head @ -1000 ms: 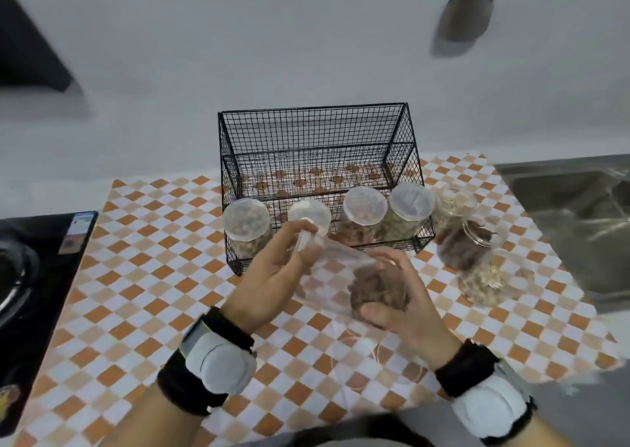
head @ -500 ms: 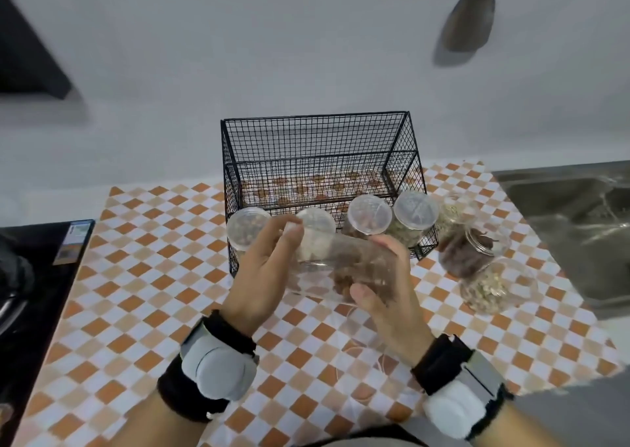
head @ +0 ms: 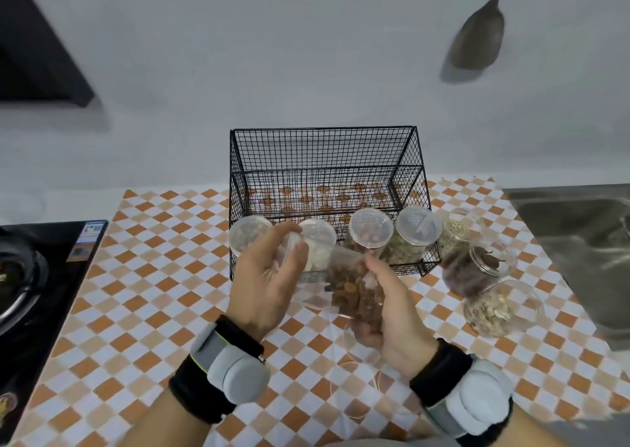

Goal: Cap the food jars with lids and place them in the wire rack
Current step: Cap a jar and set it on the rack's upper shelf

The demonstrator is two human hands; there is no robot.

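Observation:
I hold a clear jar of brown food [head: 354, 289] tilted on its side, mouth to the left, just in front of the black wire rack [head: 324, 160]. My right hand [head: 392, 313] grips its body from below. My left hand [head: 269, 276] is closed around its lid end; the lid itself is mostly hidden by my fingers. Several capped jars [head: 370, 228] stand in the rack's front row. Three uncapped jars [head: 477, 272] stand on the mat right of the rack.
An orange and white checkered mat [head: 153, 276] covers the counter. A black cooktop [head: 37, 276] lies at the left, a steel sink [head: 579, 242] at the right. A spoon [head: 477, 34] hangs on the wall. Clear lids [head: 354, 371] lie on the mat near me.
Both hands have carried the tilted jar forward, closer to the rack front. My left hand has turned on the lid end. The view has tilted upward a little.

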